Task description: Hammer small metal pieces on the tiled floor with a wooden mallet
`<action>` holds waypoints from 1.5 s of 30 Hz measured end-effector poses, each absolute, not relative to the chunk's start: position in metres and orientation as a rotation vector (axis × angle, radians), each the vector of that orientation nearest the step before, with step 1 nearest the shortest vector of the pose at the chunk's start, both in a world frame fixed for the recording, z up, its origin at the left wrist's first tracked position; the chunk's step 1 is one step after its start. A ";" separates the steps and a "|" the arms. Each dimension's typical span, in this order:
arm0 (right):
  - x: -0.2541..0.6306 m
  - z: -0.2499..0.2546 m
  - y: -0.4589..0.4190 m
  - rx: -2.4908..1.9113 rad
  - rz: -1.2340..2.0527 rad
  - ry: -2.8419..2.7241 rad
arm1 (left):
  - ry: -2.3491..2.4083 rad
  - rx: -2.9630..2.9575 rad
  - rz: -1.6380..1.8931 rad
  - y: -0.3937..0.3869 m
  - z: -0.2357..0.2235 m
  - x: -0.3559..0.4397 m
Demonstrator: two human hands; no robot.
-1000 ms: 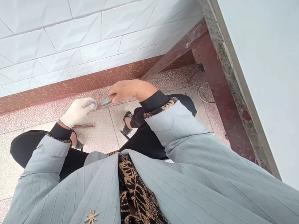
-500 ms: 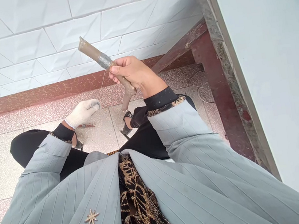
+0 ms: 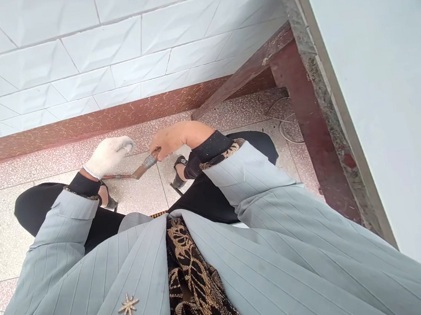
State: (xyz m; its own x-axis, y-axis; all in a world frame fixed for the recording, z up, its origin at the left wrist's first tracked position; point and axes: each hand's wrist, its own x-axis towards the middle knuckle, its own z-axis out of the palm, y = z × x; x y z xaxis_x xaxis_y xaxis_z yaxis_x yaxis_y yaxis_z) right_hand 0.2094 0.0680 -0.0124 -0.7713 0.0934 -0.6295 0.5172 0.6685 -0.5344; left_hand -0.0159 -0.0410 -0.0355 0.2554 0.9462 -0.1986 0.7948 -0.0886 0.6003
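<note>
In the middle of the frame, the bare right hand (image 3: pixel 177 137) is closed around a brown stick (image 3: pixel 142 168), which slants down to the left over the floor (image 3: pixel 141 195). A band of grey wire (image 3: pixel 150 161) wraps the stick just beside the fingers. Left of it, apart from the stick, the left hand (image 3: pixel 106 156), in a white glove (image 3: pixel 104 160), is curled nearly into a fist; whether it pinches anything is too small to tell. Below the glove, a thin reddish rod (image 3: pixel 118 177) lies on the floor, near a dark shoe (image 3: pixel 110 199). A pale cable (image 3: pixel 282 130) loops at right of centre.
</note>
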 end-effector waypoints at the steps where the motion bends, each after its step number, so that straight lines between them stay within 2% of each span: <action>1: 0.213 -0.009 0.070 0.400 -1.099 2.292 | 1.615 1.893 0.354 -0.040 -0.035 -0.018; 5: 0.232 0.009 0.082 0.463 -1.698 2.373 | 1.700 1.743 0.474 -0.040 -0.036 -0.018; 7: 0.240 0.012 0.087 0.714 -2.102 2.432 | 1.657 1.687 0.500 -0.042 -0.036 -0.013; 9: 0.242 0.010 0.092 1.072 -2.311 2.421 | 1.554 1.700 0.490 -0.044 -0.036 -0.008; 11: 0.239 0.003 0.094 1.375 -2.245 2.396 | 1.444 1.765 0.443 -0.045 -0.036 -0.003; 14: 0.229 -0.006 0.094 1.538 -1.653 2.526 | 1.364 1.871 0.358 -0.047 -0.037 -0.001; 17: 0.219 -0.007 0.088 1.368 -0.888 2.569 | 1.347 1.922 0.313 -0.048 -0.040 -0.003; 20: 0.212 -0.005 0.079 1.018 -0.608 2.400 | 1.341 1.956 0.271 -0.049 -0.040 -0.005; 25: 0.208 -0.006 0.068 0.619 -0.698 2.237 | 1.451 1.981 0.244 -0.046 -0.036 -0.008; 31: 0.217 0.004 0.070 0.355 -1.261 2.336 | 1.563 1.841 0.389 -0.041 -0.039 -0.016; 33: 0.222 0.010 0.073 0.479 -1.483 2.436 | 1.559 1.738 0.469 -0.042 -0.043 -0.015; 37: 0.232 0.015 0.083 1.044 -2.083 2.485 | 1.455 1.650 0.548 -0.045 -0.043 -0.005; 39: 0.233 0.011 0.089 1.344 -2.198 2.435 | 1.391 1.709 0.523 -0.046 -0.040 0.000; 41: 0.232 0.005 0.094 1.535 -2.073 2.430 | 1.377 1.777 0.505 -0.047 -0.038 0.002; 45: 0.227 -0.002 0.096 1.596 -1.390 2.556 | 1.405 1.952 0.399 -0.049 -0.037 0.003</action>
